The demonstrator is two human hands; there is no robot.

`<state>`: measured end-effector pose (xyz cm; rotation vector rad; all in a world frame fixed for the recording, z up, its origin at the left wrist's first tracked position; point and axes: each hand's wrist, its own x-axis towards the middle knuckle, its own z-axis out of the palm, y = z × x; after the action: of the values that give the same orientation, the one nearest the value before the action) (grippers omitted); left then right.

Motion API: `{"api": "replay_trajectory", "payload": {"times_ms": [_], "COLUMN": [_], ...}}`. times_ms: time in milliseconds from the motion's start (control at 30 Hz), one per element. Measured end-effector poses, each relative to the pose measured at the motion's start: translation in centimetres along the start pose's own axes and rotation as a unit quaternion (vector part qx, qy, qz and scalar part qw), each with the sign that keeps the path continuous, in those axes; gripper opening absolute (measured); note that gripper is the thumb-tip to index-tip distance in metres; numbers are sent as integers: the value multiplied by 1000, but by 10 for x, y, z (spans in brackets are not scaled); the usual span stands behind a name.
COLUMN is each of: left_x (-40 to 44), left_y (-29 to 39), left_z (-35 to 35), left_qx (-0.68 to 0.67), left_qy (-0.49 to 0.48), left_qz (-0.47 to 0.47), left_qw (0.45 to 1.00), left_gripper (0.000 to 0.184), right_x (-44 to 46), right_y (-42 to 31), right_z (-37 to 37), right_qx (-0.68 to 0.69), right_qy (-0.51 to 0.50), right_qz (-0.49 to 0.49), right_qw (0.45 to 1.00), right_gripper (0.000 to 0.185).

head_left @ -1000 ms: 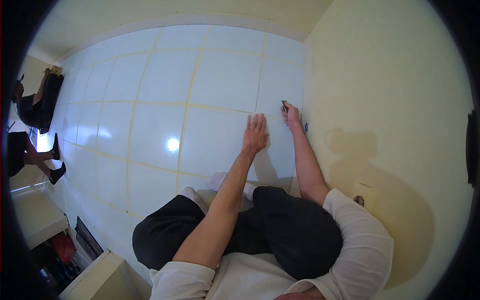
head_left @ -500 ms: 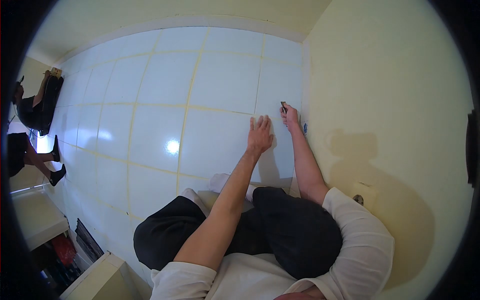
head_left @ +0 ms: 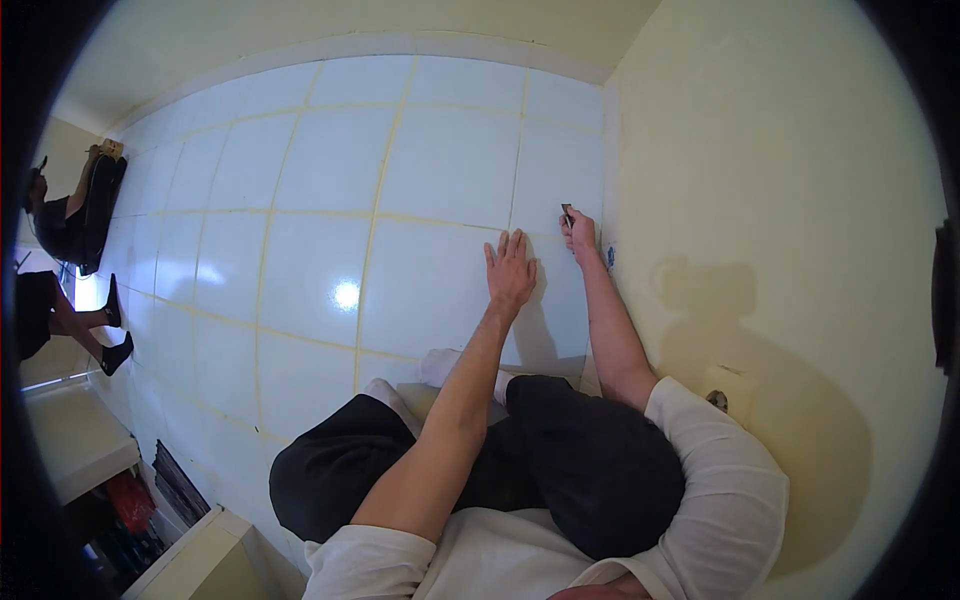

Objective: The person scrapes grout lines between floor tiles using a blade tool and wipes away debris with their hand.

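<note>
My left hand (head_left: 512, 275) lies with fingers spread on the pale tiled floor (head_left: 440, 160), its fingertips at a grout line. To its right, near the base of the wall, my right hand (head_left: 579, 235) is closed around a small dark tool (head_left: 568, 214). The tool's tip points up and to the left; its exact kind is too small to make out. A thin dark joint line runs between the tiles just above my left fingertips.
A yellowish wall (head_left: 780, 200) rises on the right. At the far left a person (head_left: 70, 215) in dark clothes sits, and another person's legs (head_left: 85, 325) reach onto the floor. Below them stand a pale cabinet (head_left: 75, 440) and a dark slatted object (head_left: 180, 483).
My left hand shifted right along the grout line, then back left a little, with its fingers still spread. My right hand with the tool has barely moved.
</note>
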<state>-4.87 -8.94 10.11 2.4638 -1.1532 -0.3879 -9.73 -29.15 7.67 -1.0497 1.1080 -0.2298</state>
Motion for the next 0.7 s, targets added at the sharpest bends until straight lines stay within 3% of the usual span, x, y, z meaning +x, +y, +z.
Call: {"api": "replay_trajectory", "payload": {"times_ms": [167, 700], "left_x": [-6, -9], "left_y": [-15, -12], "left_z": [1, 0], "left_qx": [46, 37], "left_qy": [0, -20], "left_qz": [78, 62], "left_qw": [996, 997], "left_gripper": [64, 69], "right_x": [0, -4], "right_y": [0, 0], "right_z": [1, 4], "right_qx": [1, 4], "right_qy": [5, 13], "right_qz": [-11, -22], "right_qw": [1000, 1000], "right_gripper": [43, 43]}}
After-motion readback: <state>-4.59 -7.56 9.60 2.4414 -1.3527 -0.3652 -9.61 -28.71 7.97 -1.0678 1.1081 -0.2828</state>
